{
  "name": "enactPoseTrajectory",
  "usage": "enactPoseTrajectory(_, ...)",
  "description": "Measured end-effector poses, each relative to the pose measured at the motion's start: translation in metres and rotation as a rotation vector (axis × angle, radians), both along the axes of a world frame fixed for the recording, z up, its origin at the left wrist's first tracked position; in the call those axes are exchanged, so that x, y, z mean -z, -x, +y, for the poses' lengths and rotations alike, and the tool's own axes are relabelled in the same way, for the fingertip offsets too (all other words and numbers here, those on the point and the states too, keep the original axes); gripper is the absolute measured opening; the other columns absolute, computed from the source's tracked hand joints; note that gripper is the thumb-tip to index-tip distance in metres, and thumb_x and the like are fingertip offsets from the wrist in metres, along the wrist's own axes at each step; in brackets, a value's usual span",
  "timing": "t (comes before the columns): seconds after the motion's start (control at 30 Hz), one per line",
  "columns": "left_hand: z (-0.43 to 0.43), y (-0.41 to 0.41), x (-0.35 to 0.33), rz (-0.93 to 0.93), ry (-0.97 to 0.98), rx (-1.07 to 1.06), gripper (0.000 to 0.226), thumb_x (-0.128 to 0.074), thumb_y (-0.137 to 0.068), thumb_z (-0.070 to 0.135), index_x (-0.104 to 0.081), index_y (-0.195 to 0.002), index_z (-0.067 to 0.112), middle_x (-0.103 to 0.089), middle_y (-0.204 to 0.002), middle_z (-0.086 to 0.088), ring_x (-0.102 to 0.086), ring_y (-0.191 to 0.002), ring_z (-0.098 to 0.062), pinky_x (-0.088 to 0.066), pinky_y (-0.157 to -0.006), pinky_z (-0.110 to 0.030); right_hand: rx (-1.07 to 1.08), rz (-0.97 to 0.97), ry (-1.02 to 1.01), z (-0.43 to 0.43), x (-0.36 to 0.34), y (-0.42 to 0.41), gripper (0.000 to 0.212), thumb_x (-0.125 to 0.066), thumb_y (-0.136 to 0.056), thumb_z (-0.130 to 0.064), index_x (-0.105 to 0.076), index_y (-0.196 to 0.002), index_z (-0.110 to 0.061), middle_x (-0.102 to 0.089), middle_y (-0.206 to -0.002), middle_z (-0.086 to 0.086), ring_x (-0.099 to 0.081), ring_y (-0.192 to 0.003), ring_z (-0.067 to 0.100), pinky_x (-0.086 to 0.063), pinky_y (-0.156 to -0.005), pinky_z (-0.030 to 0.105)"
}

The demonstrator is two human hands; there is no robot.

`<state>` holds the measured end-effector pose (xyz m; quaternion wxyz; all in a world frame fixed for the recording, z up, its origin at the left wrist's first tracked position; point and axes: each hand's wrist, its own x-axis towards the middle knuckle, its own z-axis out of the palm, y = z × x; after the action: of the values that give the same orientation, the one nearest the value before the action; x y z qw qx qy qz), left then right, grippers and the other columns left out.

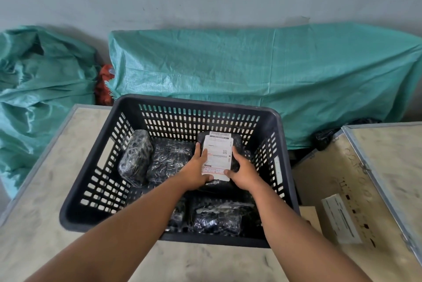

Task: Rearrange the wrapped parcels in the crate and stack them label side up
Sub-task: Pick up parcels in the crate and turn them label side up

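Right of centre in the frame, inside the black crate [75,208], both hands clasp a labelled parcel [218,156]: left hand [197,173] and right hand [243,173] flank it, fingers [235,156] curled around its long edges, label up, long axis pointing away.

A dark slotted crate [127,108] stands on a pale wooden box top [45,190]; both hands reach into it. The left hand [197,173] and right hand [242,173] grip the near corners of a labelled parcel [237,142], its white label [218,156] facing up; the parcel sits at the crate's far right. Black wrapped parcels [170,160] lie beside it to the left; one [135,156] leans against the left wall; more [217,215] lie at the near side. Green tarpaulin [251,64] covers goods behind.
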<state>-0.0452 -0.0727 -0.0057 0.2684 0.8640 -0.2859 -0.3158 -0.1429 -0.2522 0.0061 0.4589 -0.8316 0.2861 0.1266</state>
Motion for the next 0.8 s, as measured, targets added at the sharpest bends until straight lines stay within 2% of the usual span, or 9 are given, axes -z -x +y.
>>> enactPoseTrajectory(0.13,-0.001,0.002,-0.002,-0.002,0.033,-0.031,0.106,-0.079,-0.086,0.019,-0.005,-0.162,0.016,0.028,-0.164,-0.003,-0.03,-0.148,-0.026,-0.039,-0.108,-0.028,0.013,-0.025,0.041,0.004,-0.001,-0.001,0.089,-0.074,-0.095,-0.012,-0.021,-0.164,-0.029,-0.05,-0.154,0.005,-0.06,-0.099,0.013,-0.047,-0.076,0.018)
enactPoseTrajectory(0.2,-0.001,0.001,-0.005,0.003,0.05,-0.032,0.105,-0.082,-0.083,0.015,-0.012,-0.162,0.018,0.024,-0.165,-0.005,-0.027,-0.15,-0.027,-0.037,-0.112,-0.03,0.034,-0.039,0.027,0.004,-0.002,-0.001,0.085,-0.074,-0.094,-0.009,-0.027,-0.162,-0.028,-0.048,-0.156,0.004,-0.064,-0.112,0.021,-0.053,-0.082,0.022)
enactPoseTrajectory(0.33,0.001,-0.005,-0.025,0.012,0.12,-0.015,0.097,-0.081,-0.084,0.01,-0.024,-0.16,0.024,0.016,-0.167,0.001,-0.016,-0.153,-0.025,-0.038,-0.114,-0.034,0.057,-0.08,-0.002,-0.003,-0.013,-0.002,0.078,-0.072,-0.095,-0.007,-0.036,-0.159,-0.031,-0.043,-0.16,0.003,-0.052,-0.135,0.021,-0.043,-0.075,0.005)
enactPoseTrajectory(0.37,0.001,-0.007,-0.032,0.009,0.141,-0.026,0.092,-0.08,-0.086,0.012,-0.026,-0.16,0.025,0.014,-0.168,0.003,-0.014,-0.153,-0.024,-0.039,-0.113,-0.033,0.06,-0.099,-0.004,-0.005,-0.017,-0.002,0.077,-0.071,-0.095,-0.007,-0.037,-0.159,-0.031,-0.043,-0.16,0.002,-0.049,-0.139,0.022,-0.043,-0.084,0.007)
enactPoseTrajectory(0.47,0.002,-0.007,-0.057,-0.05,0.219,-0.061,0.078,-0.074,-0.092,0.019,-0.033,-0.157,0.029,0.004,-0.168,0.006,-0.019,-0.152,-0.022,-0.037,-0.108,-0.023,0.053,-0.175,-0.007,-0.009,-0.037,0.0,0.075,-0.072,-0.095,-0.008,-0.037,-0.158,-0.03,-0.041,-0.161,0.0,-0.041,-0.147,0.028,-0.04,-0.115,0.032)
enactPoseTrajectory(0.53,0.004,-0.006,-0.074,-0.085,0.278,-0.075,0.07,-0.072,-0.093,0.02,-0.04,-0.154,0.03,-0.008,-0.168,0.008,-0.027,-0.15,-0.019,-0.034,-0.107,-0.022,0.051,-0.198,-0.017,-0.011,-0.053,0.004,0.075,-0.072,-0.096,-0.01,-0.037,-0.159,-0.03,-0.038,-0.164,-0.001,-0.041,-0.147,0.031,-0.037,-0.119,0.043)
enactPoseTrajectory(0.63,0.011,0.003,-0.092,-0.1,0.324,-0.057,0.061,-0.073,-0.092,0.025,-0.049,-0.148,0.031,-0.029,-0.163,0.01,-0.045,-0.14,-0.017,-0.04,-0.111,-0.032,0.008,-0.208,-0.012,-0.012,-0.076,0.019,0.069,-0.074,-0.095,-0.017,-0.044,-0.155,-0.031,-0.043,-0.161,-0.001,-0.049,-0.141,0.029,-0.043,-0.114,0.043)
enactPoseTrajectory(0.7,0.018,0.017,-0.095,-0.019,0.311,-0.007,0.057,-0.073,-0.092,0.027,-0.052,-0.145,0.033,-0.042,-0.157,0.009,-0.048,-0.138,-0.02,-0.04,-0.113,-0.04,-0.049,-0.165,-0.009,-0.007,-0.087,0.036,0.061,-0.075,-0.095,-0.023,-0.052,-0.15,-0.034,-0.048,-0.157,0.001,-0.054,-0.136,0.026,-0.048,-0.106,0.038)
enactPoseTrajectory(0.8,0.028,0.041,-0.088,0.101,0.247,0.087,0.058,-0.074,-0.091,0.025,-0.053,-0.145,0.031,-0.049,-0.152,0.006,-0.045,-0.14,-0.019,-0.038,-0.115,-0.035,-0.151,-0.107,-0.003,0.002,-0.096,0.065,0.052,-0.075,-0.095,-0.028,-0.059,-0.144,-0.031,-0.056,-0.15,0.002,-0.058,-0.131,0.02,-0.047,-0.097,0.028)
